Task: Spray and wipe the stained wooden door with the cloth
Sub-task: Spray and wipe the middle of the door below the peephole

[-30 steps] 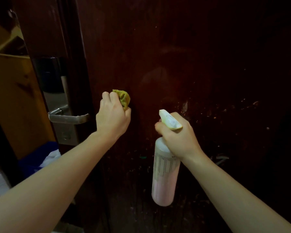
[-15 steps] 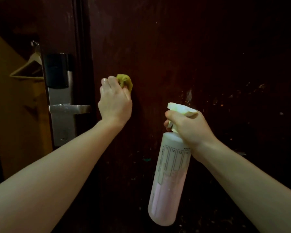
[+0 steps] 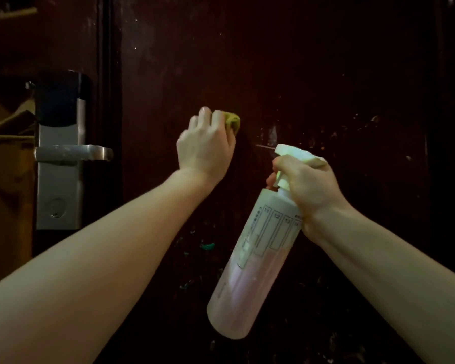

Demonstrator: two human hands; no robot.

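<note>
- Right of the door handle (image 3: 74, 153), the left hand (image 3: 205, 143) bunches the yellow-green cloth (image 3: 233, 122) in curled fingers and presses it against the dark door (image 3: 313, 74).
- Farther right of the handle and slightly lower, the right hand (image 3: 307, 182) grips the neck of the spray bottle (image 3: 250, 261), fingers wrapped round the trigger, the nozzle aimed left toward the cloth.
- A thin pale streak leaves the nozzle tip toward the wood just right of the cloth; it looks like liquid in flight, so the spraying step seems to be under way.
- Pale smears and specks lie on the wood right of the handle, above and beyond the bottle, with greenish flecks lower down, so most of the wiping looks not yet done.
- Compared with half a second ago, the cloth hand sits farther from the handle and lower against it, closer to the bottle's nozzle.
- The bottle leans more, its base swung down toward the handle side, and the nozzle has turned from pointing at the door to pointing across it.
- No spray streak shows in either earlier frame.
</note>
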